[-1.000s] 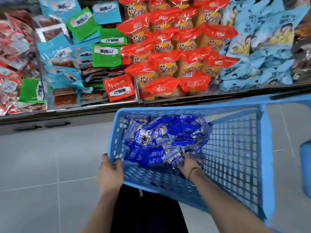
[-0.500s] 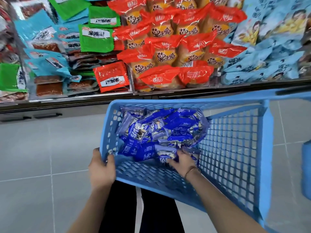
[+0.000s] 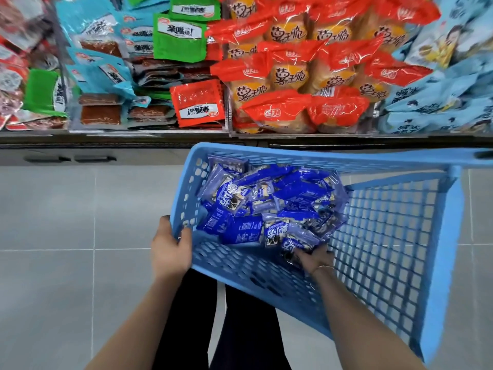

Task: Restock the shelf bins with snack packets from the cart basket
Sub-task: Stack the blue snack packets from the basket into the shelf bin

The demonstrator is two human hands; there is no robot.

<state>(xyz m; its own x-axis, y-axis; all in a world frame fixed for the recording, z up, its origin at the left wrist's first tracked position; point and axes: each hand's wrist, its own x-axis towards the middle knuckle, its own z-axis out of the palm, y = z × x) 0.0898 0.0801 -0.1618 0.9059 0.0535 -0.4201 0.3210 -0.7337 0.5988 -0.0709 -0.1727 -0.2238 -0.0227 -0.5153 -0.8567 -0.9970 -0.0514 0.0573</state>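
A light blue cart basket (image 3: 394, 236) stands in front of me, holding a heap of several dark blue snack packets (image 3: 269, 201). My left hand (image 3: 170, 249) grips the basket's near left corner, thumb inside the wall. My right hand (image 3: 314, 259) is inside the basket at the near edge of the heap, fingers curled round a few blue packets (image 3: 296, 244). Beyond the basket the shelf bins (image 3: 229, 129) hold red and orange packets (image 3: 301, 76), green, teal and red flat packets (image 3: 178, 38), and pale blue packets (image 3: 437, 84).
The shelf's dark front edge (image 3: 106, 145) runs across just past the basket. Grey tiled floor (image 3: 66, 236) lies to the left and below. My legs in dark trousers (image 3: 218, 324) stand under the basket's near edge.
The view has moved closer to the shelf and tipped down. My right hand has dug into the near packets and closed round some. My left hand keeps its grip on the basket corner.
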